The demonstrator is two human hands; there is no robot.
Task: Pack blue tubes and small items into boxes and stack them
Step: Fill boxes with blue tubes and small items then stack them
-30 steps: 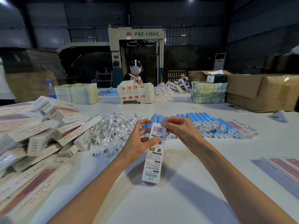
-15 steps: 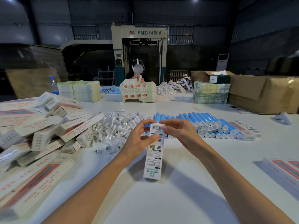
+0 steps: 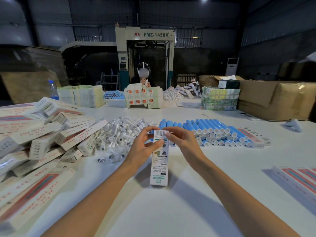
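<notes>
Both hands work at the top end of one box, held tilted just above the surface. The left hand grips its upper part with curled fingers, and the right hand pinches the top edge, probably closing the flap. Its contents cannot be seen. A loose heap of boxes at left suggests many are packed but not neatly stacked. Rows of tubes and a pile of wrapped small items lie beyond, so much remains.
</notes>
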